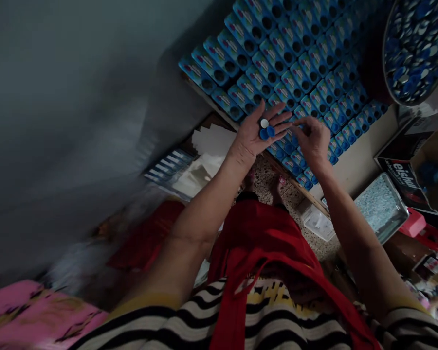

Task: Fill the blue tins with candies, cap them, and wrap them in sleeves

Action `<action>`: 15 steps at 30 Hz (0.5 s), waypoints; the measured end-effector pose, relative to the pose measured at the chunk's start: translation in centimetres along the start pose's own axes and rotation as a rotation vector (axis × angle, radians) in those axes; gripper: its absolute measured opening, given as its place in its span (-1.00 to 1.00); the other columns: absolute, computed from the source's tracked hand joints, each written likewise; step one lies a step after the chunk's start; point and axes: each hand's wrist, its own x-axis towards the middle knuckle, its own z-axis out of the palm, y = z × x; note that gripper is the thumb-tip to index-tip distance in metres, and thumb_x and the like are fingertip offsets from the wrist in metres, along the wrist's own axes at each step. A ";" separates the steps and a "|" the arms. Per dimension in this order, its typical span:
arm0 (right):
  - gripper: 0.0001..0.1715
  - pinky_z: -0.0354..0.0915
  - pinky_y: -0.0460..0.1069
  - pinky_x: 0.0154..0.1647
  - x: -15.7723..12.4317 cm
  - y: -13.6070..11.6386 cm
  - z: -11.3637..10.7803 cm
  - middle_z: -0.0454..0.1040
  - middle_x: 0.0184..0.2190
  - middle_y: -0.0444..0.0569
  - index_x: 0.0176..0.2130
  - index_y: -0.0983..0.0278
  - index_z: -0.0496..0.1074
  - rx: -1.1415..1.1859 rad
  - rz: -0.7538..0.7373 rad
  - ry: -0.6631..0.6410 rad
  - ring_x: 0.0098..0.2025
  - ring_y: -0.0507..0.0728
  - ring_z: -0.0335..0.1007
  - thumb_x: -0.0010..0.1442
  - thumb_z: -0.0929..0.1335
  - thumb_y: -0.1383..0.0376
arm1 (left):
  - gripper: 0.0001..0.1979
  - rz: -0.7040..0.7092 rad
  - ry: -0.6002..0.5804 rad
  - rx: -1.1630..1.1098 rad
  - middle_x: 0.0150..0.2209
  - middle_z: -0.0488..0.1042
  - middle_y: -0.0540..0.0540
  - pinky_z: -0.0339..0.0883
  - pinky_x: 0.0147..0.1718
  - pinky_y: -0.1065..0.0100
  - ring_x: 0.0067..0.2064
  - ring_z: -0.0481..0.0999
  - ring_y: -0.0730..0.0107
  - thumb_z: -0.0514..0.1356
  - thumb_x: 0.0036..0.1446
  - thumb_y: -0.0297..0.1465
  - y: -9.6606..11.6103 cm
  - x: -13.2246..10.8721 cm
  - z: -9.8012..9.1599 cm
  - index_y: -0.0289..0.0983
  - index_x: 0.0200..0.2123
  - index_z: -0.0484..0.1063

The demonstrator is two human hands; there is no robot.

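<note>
My left hand (pixel 255 132) is held palm up with its fingers spread, and a few small round caps (pixel 266 129), blue and one white, rest on the palm. My right hand (pixel 311 138) hovers just right of it, fingers curled in a pinch over the rows of small blue boxes (pixel 277 53). What the pinch holds is blurred. The blue boxes stand in tight rows on a board, each with a dark round hole on top; some near my hands have blue caps in them.
A round tub (pixel 416 48) full of blue and white caps sits at the upper right. A metal tray (pixel 381 206), a clear plastic box (pixel 316 221), a dark printed carton (pixel 405 167) and white papers (pixel 213 141) lie around. Red cloth covers my lap.
</note>
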 end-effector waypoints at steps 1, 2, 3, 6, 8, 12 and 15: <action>-0.77 0.45 0.08 0.00 -0.3 -0.5 0.4 0.61 -0.18 -0.02 -0.04 0.17 0.63 0.061 -0.051 0.016 -0.05 0.22 0.55 0.41 0.41 0.14 | -0.47 -0.012 0.002 0.012 0.11 0.71 -0.15 0.46 0.32 0.10 0.39 0.55 0.06 -0.08 0.60 -0.04 -0.2 0.2 0.0 -0.17 0.12 0.61; -0.78 0.45 0.07 0.01 -0.5 -0.9 0.9 0.61 -0.15 -0.03 -0.05 0.16 0.64 0.122 -0.096 0.024 -0.05 0.20 0.55 0.40 0.42 0.15 | -0.48 -0.022 0.004 0.027 0.09 0.71 -0.15 0.47 0.32 0.12 0.38 0.55 0.07 -0.07 0.60 -0.06 -0.5 0.5 0.0 -0.18 0.08 0.62; -0.81 0.46 0.07 0.01 -0.5 -1.1 1.5 0.61 -0.14 -0.04 -0.09 0.16 0.65 0.183 -0.130 0.027 -0.05 0.19 0.55 0.38 0.43 0.17 | -0.49 -0.023 0.010 0.040 0.07 0.72 -0.15 0.46 0.32 0.13 0.38 0.55 0.08 -0.06 0.60 -0.08 -0.8 0.9 0.2 -0.19 0.05 0.63; -0.88 0.48 0.07 -0.01 -0.3 -0.2 3.1 0.61 -0.20 -0.05 -0.23 0.19 0.62 0.348 -0.146 0.060 -0.07 0.19 0.54 0.31 0.46 0.20 | -0.52 0.016 0.023 0.068 0.08 0.70 -0.20 0.41 0.36 0.03 0.41 0.52 0.02 -0.06 0.60 -0.14 -1.9 2.4 1.0 -0.23 0.08 0.61; -0.86 0.48 0.08 -0.03 -0.1 1.4 3.2 0.60 -0.25 -0.06 -0.23 0.20 0.60 0.419 -0.088 0.111 -0.12 0.18 0.54 0.31 0.45 0.18 | -0.53 0.066 0.028 0.087 0.13 0.68 -0.23 0.39 0.36 -0.08 0.44 0.48 -0.06 -0.05 0.60 -0.15 -2.3 3.2 1.4 -0.23 0.18 0.56; -0.84 0.49 0.12 -0.06 0.8 5.1 1.5 0.60 -0.28 -0.05 -0.18 0.21 0.58 0.316 0.100 0.172 -0.19 0.19 0.56 0.32 0.40 0.20 | -0.55 0.136 0.054 0.168 0.19 0.66 -0.23 0.42 0.33 -0.09 0.45 0.47 -0.08 -0.03 0.58 -0.13 -1.6 3.7 1.6 -0.19 0.23 0.51; -0.93 0.49 0.18 0.02 1.8 6.3 0.6 0.63 -0.26 -0.02 -0.25 0.20 0.55 0.078 0.147 0.085 -0.13 0.26 0.58 0.26 0.42 0.26 | -0.53 0.133 0.022 0.165 0.19 0.66 -0.19 0.47 0.31 -0.03 0.40 0.54 -0.01 -0.08 0.60 -0.14 -0.5 3.1 1.5 -0.19 0.17 0.54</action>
